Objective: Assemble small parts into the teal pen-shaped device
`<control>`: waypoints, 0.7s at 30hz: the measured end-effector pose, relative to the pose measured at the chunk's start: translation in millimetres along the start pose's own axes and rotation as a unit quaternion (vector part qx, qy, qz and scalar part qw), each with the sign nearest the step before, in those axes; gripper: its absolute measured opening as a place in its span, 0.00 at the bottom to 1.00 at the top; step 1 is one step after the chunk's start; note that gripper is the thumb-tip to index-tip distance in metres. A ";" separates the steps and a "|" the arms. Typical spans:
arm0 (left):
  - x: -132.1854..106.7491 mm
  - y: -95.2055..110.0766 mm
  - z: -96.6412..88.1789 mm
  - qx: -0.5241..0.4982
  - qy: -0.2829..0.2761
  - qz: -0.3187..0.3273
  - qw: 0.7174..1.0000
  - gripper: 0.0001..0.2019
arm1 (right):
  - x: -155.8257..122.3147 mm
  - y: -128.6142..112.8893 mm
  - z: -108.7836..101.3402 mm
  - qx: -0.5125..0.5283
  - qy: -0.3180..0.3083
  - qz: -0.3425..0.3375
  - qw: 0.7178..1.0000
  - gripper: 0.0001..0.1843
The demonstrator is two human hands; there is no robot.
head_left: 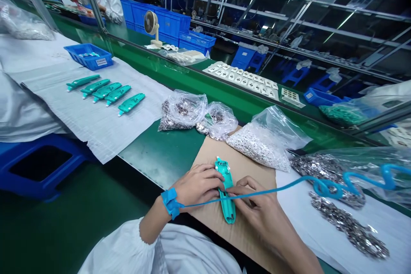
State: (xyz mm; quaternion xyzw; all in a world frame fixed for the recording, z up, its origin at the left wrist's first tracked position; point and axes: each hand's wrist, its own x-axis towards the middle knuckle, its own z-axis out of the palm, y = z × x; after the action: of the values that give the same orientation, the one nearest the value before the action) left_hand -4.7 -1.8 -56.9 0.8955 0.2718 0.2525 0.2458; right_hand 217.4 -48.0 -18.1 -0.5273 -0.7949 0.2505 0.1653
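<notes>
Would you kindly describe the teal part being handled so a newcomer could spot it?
On the green bench, find the brown cardboard sheet nearest the camera. The teal housing lies there, held between the left hand and right hand; five similar ones lie untouched in a row.

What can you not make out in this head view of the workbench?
Head view: middle of the teal housing, covered by the left hand and right hand.
Head view: the label on the blue bin, too small to read.
Head view: the coiled blue cord, far end cut off by the right edge.
</notes>
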 end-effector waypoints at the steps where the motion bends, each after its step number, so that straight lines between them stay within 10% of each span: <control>1: 0.0 -0.2 0.4 0.001 0.001 0.000 1.000 0.08 | -0.2 1.4 0.8 0.002 -0.002 0.002 1.000 0.15; 21: -0.2 -5.0 6.2 0.011 0.012 0.008 1.000 0.06 | 0.1 -3.3 0.9 -0.053 0.022 -0.020 0.998 0.15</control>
State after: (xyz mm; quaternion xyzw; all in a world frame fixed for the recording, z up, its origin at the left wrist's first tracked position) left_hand -3.0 -0.2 -64.5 0.8973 0.2699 0.2622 0.2307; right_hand 214.4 -49.1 -16.9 -0.5247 -0.8138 0.1926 0.1592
